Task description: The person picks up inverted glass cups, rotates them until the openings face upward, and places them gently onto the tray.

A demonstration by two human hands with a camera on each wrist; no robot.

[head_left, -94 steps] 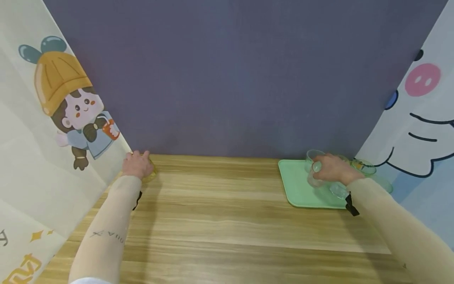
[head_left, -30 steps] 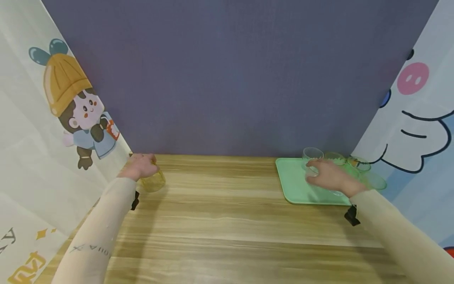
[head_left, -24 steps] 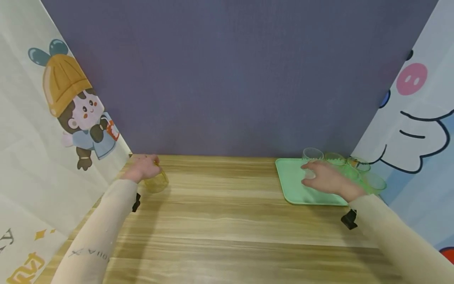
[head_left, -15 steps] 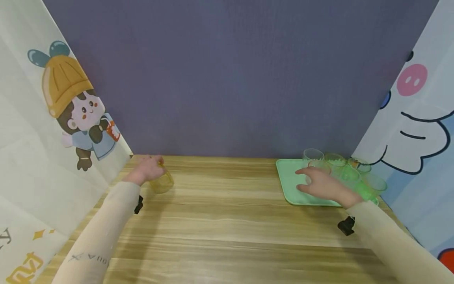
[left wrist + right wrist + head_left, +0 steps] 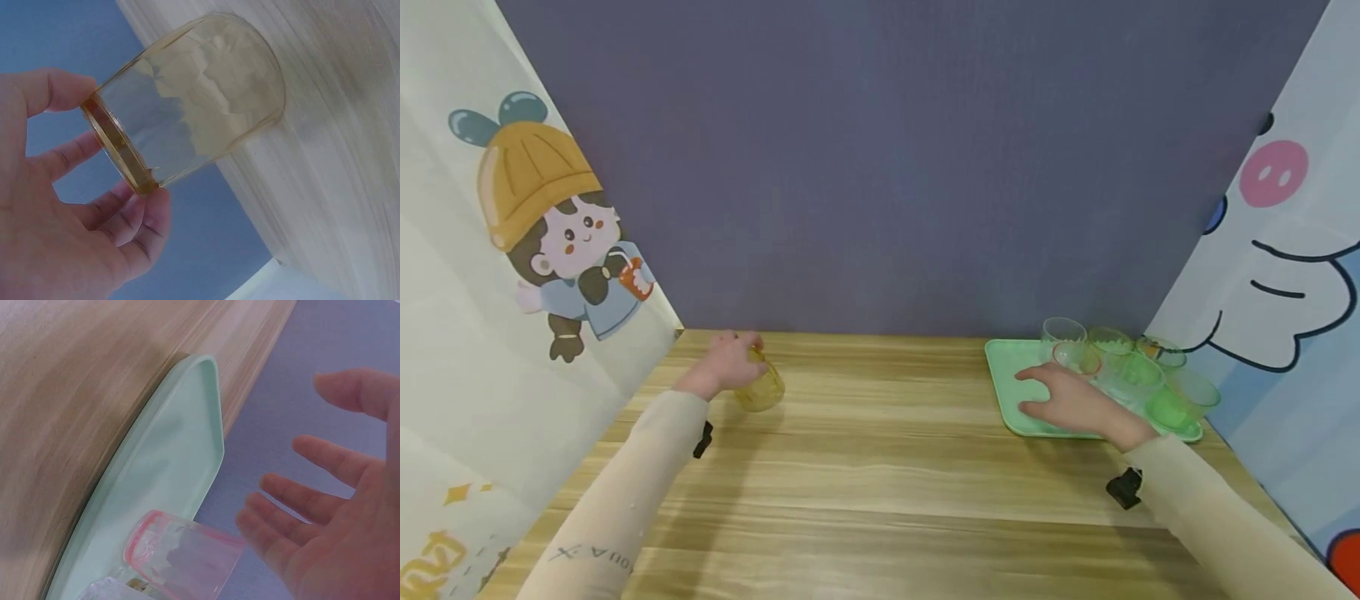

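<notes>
My left hand (image 5: 730, 365) grips a small amber glass (image 5: 761, 388) by its rim, low over the wooden table (image 5: 880, 467) near the back left. In the left wrist view the thumb and fingers (image 5: 134, 215) pinch the rim of the amber glass (image 5: 194, 100), whose base points at the tabletop. My right hand (image 5: 1060, 400) hovers open over the front left of a mint-green tray (image 5: 1006, 367). In the right wrist view its fingers (image 5: 300, 500) are spread and hold nothing, beside a pink-rimmed clear glass (image 5: 187, 553) on the tray (image 5: 181, 450).
Several glasses stand grouped on the tray's right part: a clear one (image 5: 1063, 330), the pink-rimmed one (image 5: 1077, 358) and green ones (image 5: 1167, 408). A purple back wall (image 5: 880, 167) and cartoon-printed side curtains (image 5: 512, 275) enclose the table.
My left hand has carried the amber glass rightward, away from the left curtain. My right hand has let go of the clear glass on the tray and drawn back towards me, open.
</notes>
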